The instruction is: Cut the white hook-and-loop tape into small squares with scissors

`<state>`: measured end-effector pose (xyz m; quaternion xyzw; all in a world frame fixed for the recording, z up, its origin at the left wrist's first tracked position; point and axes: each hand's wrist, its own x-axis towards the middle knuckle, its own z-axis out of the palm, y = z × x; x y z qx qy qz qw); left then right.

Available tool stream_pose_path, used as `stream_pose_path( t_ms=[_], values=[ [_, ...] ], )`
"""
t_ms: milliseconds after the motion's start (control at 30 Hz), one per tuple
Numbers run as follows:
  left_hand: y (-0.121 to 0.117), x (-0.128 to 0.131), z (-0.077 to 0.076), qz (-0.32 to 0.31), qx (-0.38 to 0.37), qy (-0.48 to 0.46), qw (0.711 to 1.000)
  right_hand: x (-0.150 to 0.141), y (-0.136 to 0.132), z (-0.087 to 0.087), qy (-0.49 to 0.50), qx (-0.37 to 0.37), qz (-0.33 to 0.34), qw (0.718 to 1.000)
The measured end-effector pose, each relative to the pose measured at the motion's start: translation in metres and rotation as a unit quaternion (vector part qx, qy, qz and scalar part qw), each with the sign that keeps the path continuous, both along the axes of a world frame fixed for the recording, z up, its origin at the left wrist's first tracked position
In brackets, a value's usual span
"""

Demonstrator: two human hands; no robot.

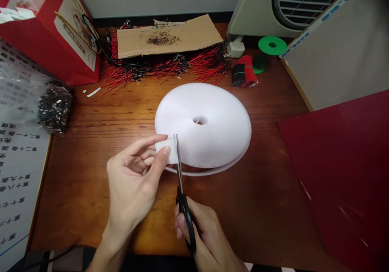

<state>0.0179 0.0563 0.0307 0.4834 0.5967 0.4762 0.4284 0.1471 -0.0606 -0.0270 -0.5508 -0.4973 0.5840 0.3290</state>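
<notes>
In the head-camera view, a left hand (130, 187) pinches a flat, white fabric-like strip (172, 154) between thumb and forefinger, the other fingers curled beneath. The strip sits in front of a large, round roll of white tape (209, 142) lying on a brown wooden table (258, 207), its short free face running roughly left to right. Immediately right of the thumb, slim steel scissors with black plastic handles (180, 171) stand across the strip's right edge, their long axis pointing away from the wearer, nearly square to it. The right hand (206, 227) grips the handles, fingers wrapped through and around the loops. The left hand is nearer the strip; the right reaches it only through the blades, which lie close together. Whether the edge is fully severed cannot be told.
</notes>
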Motion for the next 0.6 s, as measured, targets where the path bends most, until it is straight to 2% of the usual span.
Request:
stream_pose_path(
  t_ms=[233, 433, 600],
  values=[
    [-0.001, -0.002, 0.002, -0.024, -0.007, 0.024, 0.999, 0.008, 0.011, 0.003, 0.044, 0.004, 0.019, 0.999],
    [-0.001, 0.0, 0.002, -0.035, -0.014, 0.009, 0.999, 0.01, 0.008, 0.007, 0.014, -0.005, 0.007, 1.0],
    [-0.003, -0.001, -0.001, -0.032, -0.021, 0.002, 0.999, 0.004, 0.007, 0.004, 0.062, -0.014, 0.013, 0.998]
  ],
)
